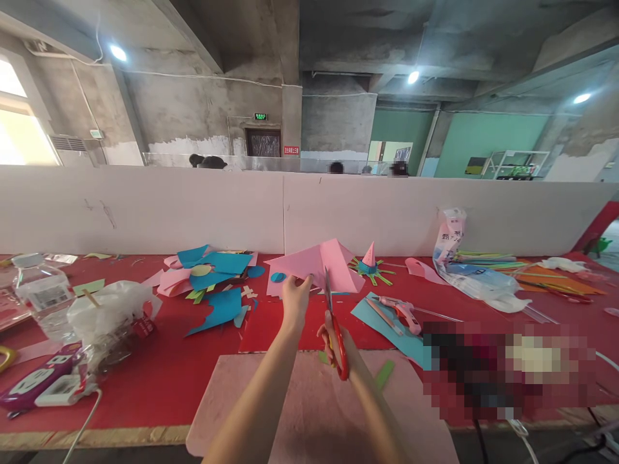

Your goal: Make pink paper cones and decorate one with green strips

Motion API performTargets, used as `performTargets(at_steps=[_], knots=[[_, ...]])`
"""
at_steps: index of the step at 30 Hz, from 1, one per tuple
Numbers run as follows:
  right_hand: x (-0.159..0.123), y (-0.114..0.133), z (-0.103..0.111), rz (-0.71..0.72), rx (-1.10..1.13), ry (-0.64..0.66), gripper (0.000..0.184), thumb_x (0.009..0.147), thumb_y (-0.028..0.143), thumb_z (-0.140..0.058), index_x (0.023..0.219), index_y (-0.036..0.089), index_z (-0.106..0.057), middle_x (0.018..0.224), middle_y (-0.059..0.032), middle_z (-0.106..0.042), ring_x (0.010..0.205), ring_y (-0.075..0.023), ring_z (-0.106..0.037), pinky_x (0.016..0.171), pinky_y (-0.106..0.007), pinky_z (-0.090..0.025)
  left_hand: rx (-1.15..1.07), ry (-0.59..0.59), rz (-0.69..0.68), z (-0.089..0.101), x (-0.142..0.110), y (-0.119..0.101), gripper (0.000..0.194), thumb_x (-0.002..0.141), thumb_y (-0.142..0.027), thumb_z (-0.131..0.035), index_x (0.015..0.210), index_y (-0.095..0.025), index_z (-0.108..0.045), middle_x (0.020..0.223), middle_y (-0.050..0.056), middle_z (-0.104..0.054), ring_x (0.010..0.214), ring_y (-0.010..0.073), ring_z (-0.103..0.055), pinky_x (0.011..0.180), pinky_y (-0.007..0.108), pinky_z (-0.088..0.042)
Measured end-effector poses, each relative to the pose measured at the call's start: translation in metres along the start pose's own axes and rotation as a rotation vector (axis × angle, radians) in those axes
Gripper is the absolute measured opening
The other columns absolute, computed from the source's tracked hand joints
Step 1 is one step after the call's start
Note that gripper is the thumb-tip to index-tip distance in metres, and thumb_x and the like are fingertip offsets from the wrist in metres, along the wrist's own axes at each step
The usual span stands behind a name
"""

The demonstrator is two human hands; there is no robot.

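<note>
My left hand (296, 298) pinches the lower edge of a pink sheet of paper (309, 264), holding it up over the table. In my right hand (333, 338) is a pair of scissors (342, 361) with red handles, their blades pointing up and lying against the paper just right of my left thumb. Whether the blades are apart is hard to make out. Behind the sheet, to the right, stands a small pink paper cone (369, 256) on a blue and green strip base. A small blue paper disc (277, 277) shows left of my left hand.
Blue and pink paper scraps (227, 263) lie to the left. A pink glue gun (405, 314) rests on blue paper at right. A water bottle (39, 296) and plastic bag (113, 309) stand far left. A white partition (217, 212) borders the red table (159, 380).
</note>
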State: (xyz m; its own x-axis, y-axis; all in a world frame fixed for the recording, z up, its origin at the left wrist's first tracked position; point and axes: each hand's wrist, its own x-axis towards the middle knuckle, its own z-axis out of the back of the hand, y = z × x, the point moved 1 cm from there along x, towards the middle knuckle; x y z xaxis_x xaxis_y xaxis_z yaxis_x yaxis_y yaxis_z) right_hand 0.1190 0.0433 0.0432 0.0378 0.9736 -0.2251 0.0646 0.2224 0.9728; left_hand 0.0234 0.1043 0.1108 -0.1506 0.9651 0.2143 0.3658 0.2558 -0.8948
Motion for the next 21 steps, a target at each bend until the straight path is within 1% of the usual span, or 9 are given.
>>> performTargets(at_steps=[3,4,6,8,10,15,21], knots=[[0.002,-0.001,0.001,0.009,-0.002,0.003,0.047,0.08,0.057,-0.039,0.076,0.015,-0.058,0.048,0.0029,-0.045,0.036,-0.0079,-0.045,0.033,-0.018,-0.036,0.007,0.001,0.006,0.001,-0.003,0.003,0.022,0.065,-0.025,-0.061,0.081,-0.011,-0.057,0.074,0.006,-0.062,0.064,0.015,-0.062,0.064,0.034,-0.056],[0.002,-0.001,0.001,0.006,-0.007,0.005,0.045,0.082,0.054,-0.039,0.081,0.014,-0.059,0.053,0.0016,-0.049,0.041,-0.0083,-0.049,0.037,-0.019,-0.039,0.011,0.002,0.008,0.001,-0.004,0.003,0.022,0.065,-0.025,-0.061,0.081,-0.011,-0.057,0.074,0.005,-0.062,0.065,0.0149,-0.061,0.064,0.034,-0.056],[0.003,-0.003,0.002,0.0,-0.02,0.007,0.037,0.086,0.045,-0.043,0.094,0.013,-0.058,0.074,-0.0021,-0.058,0.059,-0.0101,-0.056,0.052,-0.023,-0.048,0.025,-0.005,0.018,0.002,-0.006,0.003,0.022,0.065,-0.025,-0.061,0.081,-0.011,-0.057,0.074,0.005,-0.062,0.065,0.0146,-0.061,0.064,0.033,-0.056],[0.005,-0.005,0.004,-0.002,-0.031,0.004,0.031,0.086,0.036,-0.048,0.106,0.014,-0.054,0.098,-0.0053,-0.058,0.08,-0.0132,-0.058,0.069,-0.031,-0.05,0.037,-0.007,0.032,0.003,-0.008,0.002,0.021,0.065,-0.025,-0.06,0.081,-0.011,-0.058,0.075,0.006,-0.062,0.065,0.0145,-0.061,0.064,0.033,-0.055],[0.006,-0.005,0.008,-0.001,-0.043,-0.002,0.032,0.086,0.033,-0.05,0.112,0.015,-0.051,0.11,-0.007,-0.054,0.093,-0.0165,-0.056,0.078,-0.037,-0.048,0.038,-0.01,0.045,0.004,-0.01,0.002,0.022,0.064,-0.025,-0.061,0.081,-0.011,-0.058,0.076,0.006,-0.063,0.065,0.0145,-0.061,0.064,0.032,-0.055],[0.007,-0.006,0.013,0.009,-0.073,-0.014,0.033,0.085,0.033,-0.05,0.113,0.015,-0.051,0.113,-0.0075,-0.053,0.096,-0.0179,-0.055,0.08,-0.038,-0.047,0.013,-0.015,0.072,0.008,-0.009,0.006,0.026,0.062,-0.028,-0.064,0.084,-0.013,-0.06,0.076,0.004,-0.063,0.064,0.0131,-0.061,0.066,0.031,-0.054],[0.005,-0.008,0.01,0.037,-0.108,-0.034,0.033,0.086,0.033,-0.049,0.113,0.016,-0.051,0.113,-0.0076,-0.053,0.095,-0.0176,-0.055,0.08,-0.038,-0.048,-0.032,0.002,0.083,0.007,-0.01,0.01,0.024,0.063,-0.031,-0.064,0.077,-0.011,-0.061,0.069,0.002,-0.057,0.062,0.0113,-0.057,0.063,0.029,-0.055]])
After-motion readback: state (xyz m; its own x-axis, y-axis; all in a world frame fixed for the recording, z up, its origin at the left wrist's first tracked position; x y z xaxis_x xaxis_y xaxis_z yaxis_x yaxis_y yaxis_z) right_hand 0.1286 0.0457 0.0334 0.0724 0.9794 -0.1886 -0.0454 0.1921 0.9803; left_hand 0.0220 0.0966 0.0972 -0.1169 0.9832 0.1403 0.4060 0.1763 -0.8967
